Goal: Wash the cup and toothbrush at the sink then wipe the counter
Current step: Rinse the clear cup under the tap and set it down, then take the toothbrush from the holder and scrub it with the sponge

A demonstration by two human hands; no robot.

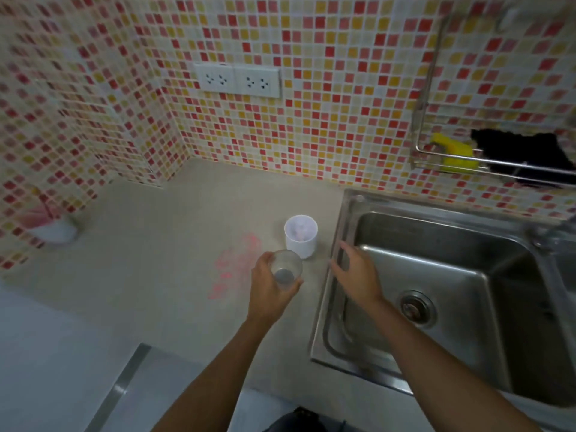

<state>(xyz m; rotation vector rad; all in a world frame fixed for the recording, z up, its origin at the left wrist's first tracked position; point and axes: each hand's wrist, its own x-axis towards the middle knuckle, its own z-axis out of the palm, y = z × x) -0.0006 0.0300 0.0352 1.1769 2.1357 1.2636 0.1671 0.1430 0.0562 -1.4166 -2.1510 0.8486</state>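
My left hand [270,286] grips a clear glass cup [286,269] just above the beige counter [174,244], beside a pink smear [235,263]. Behind the glass stands a white cup [301,236] with something pale inside; whether it is the toothbrush I cannot tell. My right hand [355,272] hovers with fingers spread over the left rim of the steel sink [467,275], holding nothing.
A wire rack [486,163] on the tiled wall holds a yellow sponge [453,149] and a black cloth [526,154]. A white holder with pink contents [53,226] stands at the far left. Two sockets [238,81] sit on the wall. The sink drain [413,308] is uncovered.
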